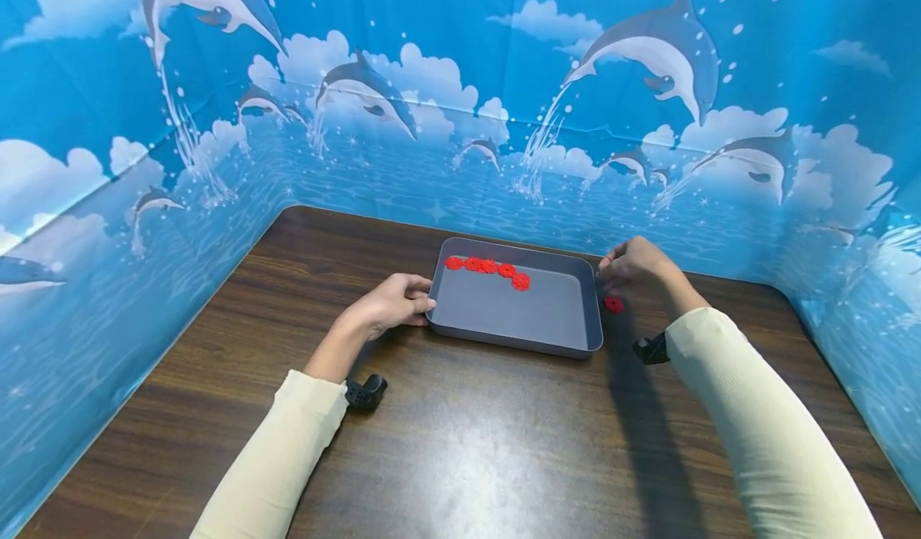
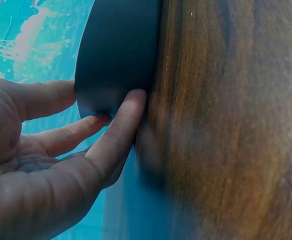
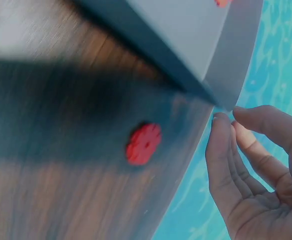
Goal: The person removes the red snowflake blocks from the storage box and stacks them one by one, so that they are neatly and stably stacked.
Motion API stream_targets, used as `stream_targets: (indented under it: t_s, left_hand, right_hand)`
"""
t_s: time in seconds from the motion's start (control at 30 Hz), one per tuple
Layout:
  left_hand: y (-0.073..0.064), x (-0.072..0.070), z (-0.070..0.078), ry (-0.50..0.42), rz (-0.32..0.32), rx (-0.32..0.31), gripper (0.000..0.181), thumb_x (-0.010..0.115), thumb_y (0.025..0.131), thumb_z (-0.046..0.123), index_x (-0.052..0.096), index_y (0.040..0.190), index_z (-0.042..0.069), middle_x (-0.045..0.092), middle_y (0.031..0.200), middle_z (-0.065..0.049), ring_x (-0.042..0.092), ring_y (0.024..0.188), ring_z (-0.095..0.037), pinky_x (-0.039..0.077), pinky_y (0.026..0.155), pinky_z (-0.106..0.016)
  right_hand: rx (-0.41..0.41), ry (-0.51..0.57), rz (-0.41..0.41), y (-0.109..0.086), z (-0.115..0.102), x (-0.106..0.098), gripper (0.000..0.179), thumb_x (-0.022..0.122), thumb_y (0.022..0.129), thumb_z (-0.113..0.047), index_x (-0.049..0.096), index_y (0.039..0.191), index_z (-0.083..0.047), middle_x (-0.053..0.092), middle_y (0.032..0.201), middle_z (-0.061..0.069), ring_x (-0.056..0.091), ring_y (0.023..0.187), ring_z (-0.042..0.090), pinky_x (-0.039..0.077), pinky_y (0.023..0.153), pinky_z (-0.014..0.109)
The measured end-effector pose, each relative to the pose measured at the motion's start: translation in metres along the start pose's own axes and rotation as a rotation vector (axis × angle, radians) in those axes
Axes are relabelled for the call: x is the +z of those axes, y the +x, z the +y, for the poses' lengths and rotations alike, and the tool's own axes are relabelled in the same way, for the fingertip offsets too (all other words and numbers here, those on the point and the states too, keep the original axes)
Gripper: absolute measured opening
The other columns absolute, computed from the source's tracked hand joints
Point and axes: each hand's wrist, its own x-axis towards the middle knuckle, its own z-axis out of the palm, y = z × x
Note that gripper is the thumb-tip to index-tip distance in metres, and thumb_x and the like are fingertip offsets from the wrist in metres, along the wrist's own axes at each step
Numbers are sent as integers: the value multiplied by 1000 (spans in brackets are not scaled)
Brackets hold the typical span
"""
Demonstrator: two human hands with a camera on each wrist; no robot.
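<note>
A grey rectangular baking tray (image 1: 514,315) lies on the wooden table. Inside it, several red flower-shaped pieces (image 1: 521,282) form a bent row near its far left part. My left hand (image 1: 388,303) holds the tray's left side; in the left wrist view its fingers (image 2: 128,112) meet the dark outer wall (image 2: 118,45). At the far right corner, my right hand (image 1: 636,263) has thumb and fingertips together against the tray's edge (image 3: 228,97). One more red flower-shaped piece (image 3: 144,144), with a small centre hole, lies on the table just below that hand.
The brown wood-grain table (image 1: 460,435) has rounded far corners. A blue curtain (image 1: 446,163) printed with dolphins and clouds hangs behind it and along both sides. Black wrist bands (image 1: 367,393) sit at both sleeves. A long shadow falls right of the tray.
</note>
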Motion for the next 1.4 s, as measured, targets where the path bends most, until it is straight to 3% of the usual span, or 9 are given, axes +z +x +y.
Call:
stream_targets:
  t_s: [0.23,0.53,0.73,0.83,1.03,1.23,1.4]
  left_hand:
    - [-1,-1,1,-15,-1,-3,54,51,113,4,33,163,-8,52,151,-33,57,141,-42,59,114,-46]
    - [-1,0,1,-22,-1,-13,55,52,113,4,34,164,-7,54,149,-31,59,140,-40,60,113,-44]
    - [-3,-1,2,-33,6,-17,54,53,113,5,36,163,-5,55,149,-29,62,137,-40,61,111,-43]
    - [-2,0,2,-40,12,-20,54,54,112,4,37,163,-6,57,148,-30,63,136,-40,61,111,-43]
    - [-2,2,3,-24,13,-14,53,53,113,4,37,162,-7,56,149,-31,63,136,-40,61,111,-43]
    - [0,2,2,-19,25,-25,53,54,113,5,38,162,-5,57,149,-29,63,136,-39,62,110,-43]
    - [-2,2,2,0,21,-21,54,52,113,5,35,164,-5,52,153,-30,60,139,-40,61,111,-43]
  right_hand:
    - [-39,-32,-30,6,-27,14,27,65,107,-8,68,125,12,75,113,25,77,86,18,70,91,44]
    - [-58,-23,-66,22,-49,33,27,71,105,-9,70,123,10,79,112,20,78,102,29,68,99,45]
    - [-70,-18,-104,30,-59,51,31,70,105,-9,69,130,10,76,127,25,74,120,38,65,105,46]
    - [-54,-18,-118,36,-62,62,33,70,105,-7,67,133,10,75,128,25,73,121,38,65,105,45]
    - [-17,-19,-110,47,-64,78,34,74,102,-9,69,131,8,79,114,18,75,110,33,66,103,43]
    - [2,-66,-53,55,-64,86,20,80,98,-8,74,113,3,71,85,0,68,83,16,70,85,35]
    - [9,-75,-29,56,-65,87,16,83,94,-7,74,105,1,69,86,1,69,79,15,70,80,32]
